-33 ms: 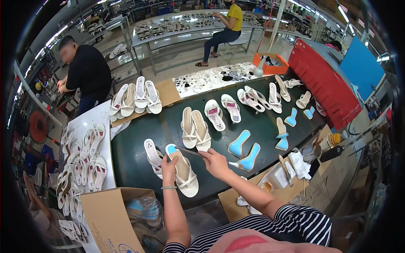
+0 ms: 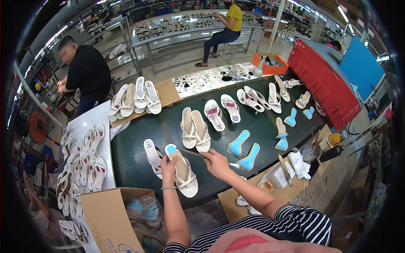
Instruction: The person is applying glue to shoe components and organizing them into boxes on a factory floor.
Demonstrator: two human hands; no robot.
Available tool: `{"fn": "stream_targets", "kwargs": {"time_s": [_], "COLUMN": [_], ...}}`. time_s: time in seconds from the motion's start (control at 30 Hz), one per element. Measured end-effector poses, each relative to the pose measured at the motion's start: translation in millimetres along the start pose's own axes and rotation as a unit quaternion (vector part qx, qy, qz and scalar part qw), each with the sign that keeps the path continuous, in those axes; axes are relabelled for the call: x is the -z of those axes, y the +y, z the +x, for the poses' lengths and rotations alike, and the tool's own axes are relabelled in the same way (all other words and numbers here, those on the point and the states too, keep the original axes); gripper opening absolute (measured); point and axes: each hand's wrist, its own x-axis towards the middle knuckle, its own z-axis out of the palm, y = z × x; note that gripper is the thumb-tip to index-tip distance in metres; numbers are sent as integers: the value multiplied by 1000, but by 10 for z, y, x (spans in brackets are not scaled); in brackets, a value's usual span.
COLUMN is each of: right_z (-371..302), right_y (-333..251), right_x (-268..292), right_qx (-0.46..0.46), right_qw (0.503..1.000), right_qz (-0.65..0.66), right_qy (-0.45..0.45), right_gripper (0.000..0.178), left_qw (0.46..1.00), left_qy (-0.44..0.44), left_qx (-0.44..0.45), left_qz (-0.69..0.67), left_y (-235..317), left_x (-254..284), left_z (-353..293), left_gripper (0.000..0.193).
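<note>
My left hand [image 2: 169, 168] is closed around the heel half of a white strappy sandal [image 2: 187, 185], which has a beige insole. A light-blue patch [image 2: 171, 149] shows at its heel end, just beyond my fingers. My right hand [image 2: 217, 163] grips a slim brush-like tool [image 2: 190, 152]; its dark end meets the blue patch, and its pale end sticks out past my hand. To the left lies another white sandal [image 2: 152, 154]. Two blue-faced insoles, one upper [image 2: 238, 143] and one lower [image 2: 249, 158], rest on the dark work surface right of my right hand.
Finished-looking sandals [image 2: 196, 128] and several others line the dark bench [image 2: 135, 139]. A cardboard box [image 2: 101, 219] stands near left, beside a white table [image 2: 105, 164] of sandals. At right are a cup [image 2: 266, 187], a brush [image 2: 285, 170] and a red cloth [image 2: 325, 84]. Other people work beyond.
</note>
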Motion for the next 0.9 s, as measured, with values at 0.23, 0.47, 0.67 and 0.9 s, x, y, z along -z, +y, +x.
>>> {"fn": "stream_targets", "kwargs": {"time_s": [0.23, 0.47, 0.67, 0.9], "right_z": [-251, -393, -411, -251], "right_y": [202, 449, 482, 468], "right_x": [147, 122, 131, 107], "right_qx": [-50, -60, -68, -194], "right_qw": [995, 989, 984, 918], "right_qz": [51, 104, 133, 325], "right_qy": [-72, -90, -101, -121], "right_gripper": [32, 29, 29, 19], "left_qw": [999, 999, 999, 997], "left_qy": [20, 34, 41, 22], "left_qx": [-35, -15, -6, -30], "left_qz": [-15, -40, -35, -68], "left_y": [-54, 64, 154, 182], "left_x": [0, -62, -97, -93], "left_z": [16, -45, -116, 97], "left_gripper": [48, 49, 50, 51]}}
